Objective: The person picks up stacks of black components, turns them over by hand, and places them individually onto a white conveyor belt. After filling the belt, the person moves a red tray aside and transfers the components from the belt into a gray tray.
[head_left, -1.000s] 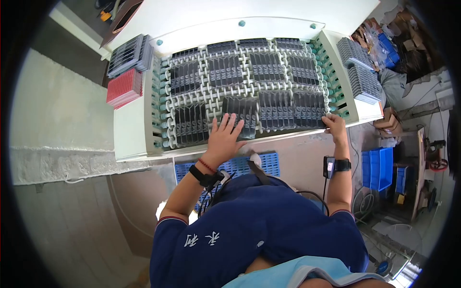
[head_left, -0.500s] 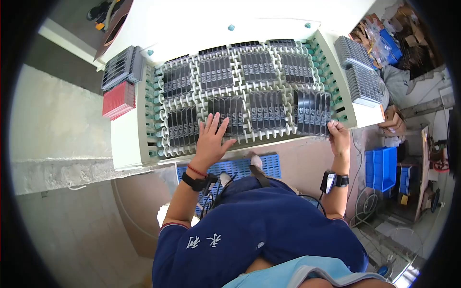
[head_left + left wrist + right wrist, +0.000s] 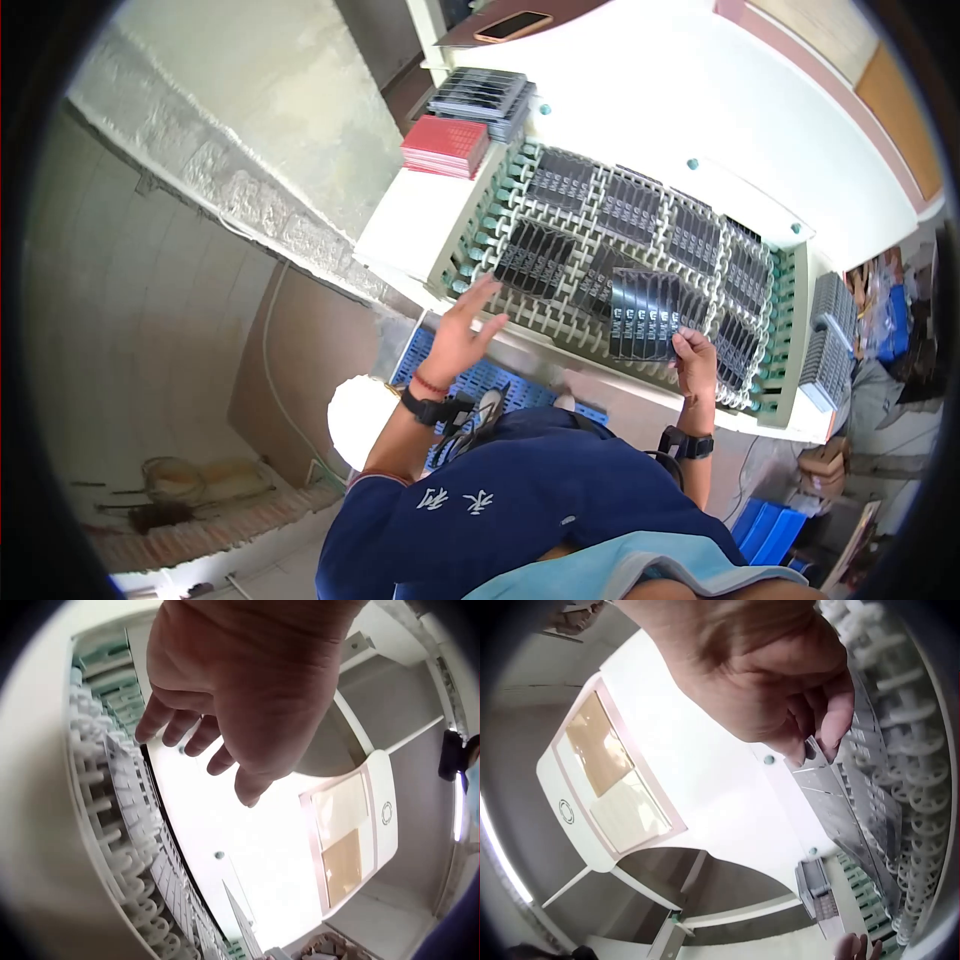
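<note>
The right hand [image 3: 697, 362] pinches the corner of a dark printed sheet [image 3: 642, 312], which is raised and tilted above the roller conveyor [image 3: 560, 322]. In the right wrist view, the right hand [image 3: 780, 682] holds the sheet [image 3: 836, 802] between thumb and fingertips. The left hand [image 3: 459, 335] is at the conveyor's front edge beside a dark sheet [image 3: 535, 258], its fingers extended and holding nothing. The left wrist view shows the left hand [image 3: 247, 690] with fingers apart, over the rollers. Rows of similar dark sheets [image 3: 628, 205] lie on the rollers.
Red pieces [image 3: 444, 147] and grey racks [image 3: 482, 92] are stacked on the machine's left ledge; more grey stacks [image 3: 826, 369] stand on the right ledge. A phone [image 3: 513, 26] lies at the back. Blue slatted flooring [image 3: 420, 352] and a blue bin [image 3: 768, 530] are below.
The head view has turned toward the left. The right hand has lifted its sheet off the rollers and brought it left over the others. The left hand has come off the sheets to the front edge.
</note>
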A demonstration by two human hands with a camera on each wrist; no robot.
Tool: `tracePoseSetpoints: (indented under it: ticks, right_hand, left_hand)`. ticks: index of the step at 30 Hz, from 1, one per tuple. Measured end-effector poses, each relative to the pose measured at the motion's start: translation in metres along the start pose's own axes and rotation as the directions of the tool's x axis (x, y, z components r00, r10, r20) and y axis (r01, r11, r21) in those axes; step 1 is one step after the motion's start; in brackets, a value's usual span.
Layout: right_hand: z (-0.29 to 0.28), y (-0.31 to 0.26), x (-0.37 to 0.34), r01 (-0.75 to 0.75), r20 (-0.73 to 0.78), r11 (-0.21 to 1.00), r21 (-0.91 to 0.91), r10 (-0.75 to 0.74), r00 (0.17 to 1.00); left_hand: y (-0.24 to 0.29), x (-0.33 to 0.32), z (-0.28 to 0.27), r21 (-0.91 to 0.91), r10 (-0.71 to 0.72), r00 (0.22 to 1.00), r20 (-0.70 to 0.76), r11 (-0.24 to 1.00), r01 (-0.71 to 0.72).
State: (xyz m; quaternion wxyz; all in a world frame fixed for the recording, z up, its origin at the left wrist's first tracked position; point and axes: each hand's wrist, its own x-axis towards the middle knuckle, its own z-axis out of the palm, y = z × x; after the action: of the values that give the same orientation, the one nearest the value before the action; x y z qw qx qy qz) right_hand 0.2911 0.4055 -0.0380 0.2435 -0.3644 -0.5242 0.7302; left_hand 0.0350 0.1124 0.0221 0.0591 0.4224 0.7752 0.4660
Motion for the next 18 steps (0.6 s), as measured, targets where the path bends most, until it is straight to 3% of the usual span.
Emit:
tracePoseSetpoints:
  ticks: [5, 9, 12, 18]
  right_hand:
    - [0.054, -0.031, 0.035, 0.078, 0.138, 0.989, -0.123, -0.061, 0.989]
    - [0.109, -0.077, 0.079, 0.22, 0.194, 0.94, -0.26, -0.172, 0.966]
    - [0.16, -0.114, 0.122, 0.306, 0.244, 0.888, -0.344, -0.23, 0.942]
    - [0.274, -0.172, 0.203, 0.445, 0.36, 0.821, -0.358, -0.318, 0.877]
  left_hand:
    - [-0.028, -0.016, -0.045, -0.222, -0.124, 0.917, -0.378, 0.974, 0.04]
    - [-0.039, 0.004, -0.079, -0.172, -0.095, 0.879, -0.467, 0.985, 0.015]
    - [-0.056, 0.03, -0.088, -0.161, 0.0, 0.863, -0.505, 0.982, -0.094]
    - [-0.086, 0.065, -0.084, 0.087, 0.2, 0.85, -0.488, 0.98, -0.181]
